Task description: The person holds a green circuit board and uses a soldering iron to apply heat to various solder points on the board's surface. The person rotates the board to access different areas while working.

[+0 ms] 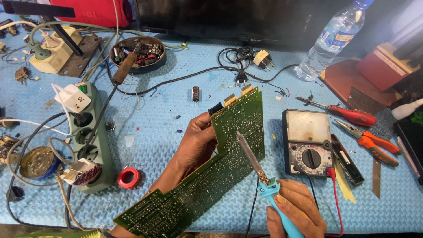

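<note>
Left hand (194,147) grips green circuit board (211,172); right hand (295,211) grips soldering iron (260,176). Risk: tip lingering could lift a pad.

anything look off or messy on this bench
Yes. A second soldering iron lies propped on the rim of the round parts tin, not on a stand. A loose capacitor lies alone on the blue mat, and cables tangle around the green power strip.
</note>
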